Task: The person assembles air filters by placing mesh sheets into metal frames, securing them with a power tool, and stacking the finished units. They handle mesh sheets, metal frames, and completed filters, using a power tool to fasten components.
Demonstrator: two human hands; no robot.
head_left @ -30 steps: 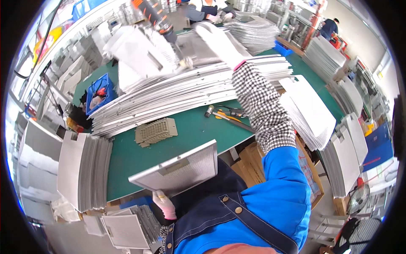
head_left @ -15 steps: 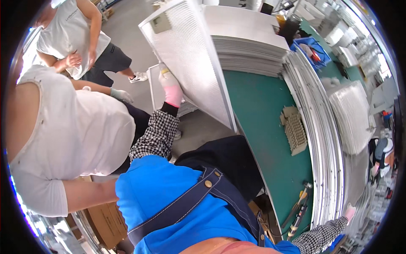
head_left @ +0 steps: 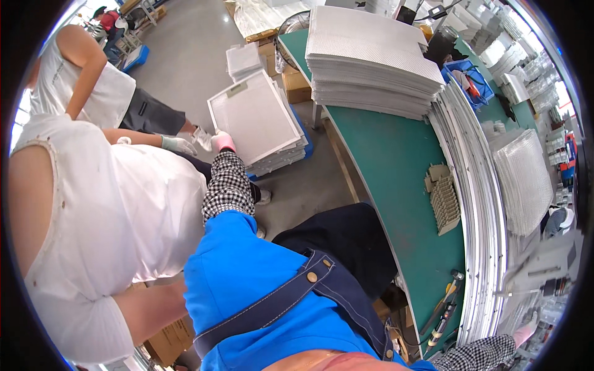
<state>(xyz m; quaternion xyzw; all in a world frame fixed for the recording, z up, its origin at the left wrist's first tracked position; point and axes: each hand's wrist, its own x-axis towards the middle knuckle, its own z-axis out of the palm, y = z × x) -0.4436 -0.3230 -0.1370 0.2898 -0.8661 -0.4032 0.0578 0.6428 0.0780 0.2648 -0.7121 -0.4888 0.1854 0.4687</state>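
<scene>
My left hand [head_left: 223, 141], in a pink and white glove, is closed at the left edge of a white framed panel [head_left: 257, 117]. That panel lies flat on top of a low stack of similar panels near the floor, with a beige patch along its far edge. At the lower right my right hand [head_left: 526, 332], gloved in pink, reaches beyond the row of long metal strips [head_left: 479, 210] on the green table [head_left: 390, 161]. It is near a blurred grey and white object [head_left: 538, 272]; its fingers are too small and smeared to make out.
White sheets [head_left: 374, 68] are piled at the table's far end. Beige grooved pieces [head_left: 444, 201] and a screwdriver-like tool [head_left: 440, 328] lie on the table. A blue basket [head_left: 468, 83] stands behind. Close on my left is a person in a white top [head_left: 117, 216], another beyond.
The panel, held up and tilted by my left hand before, now lies on the low stack. My left hand has moved lower and left. A grey and white object has appeared by my right hand.
</scene>
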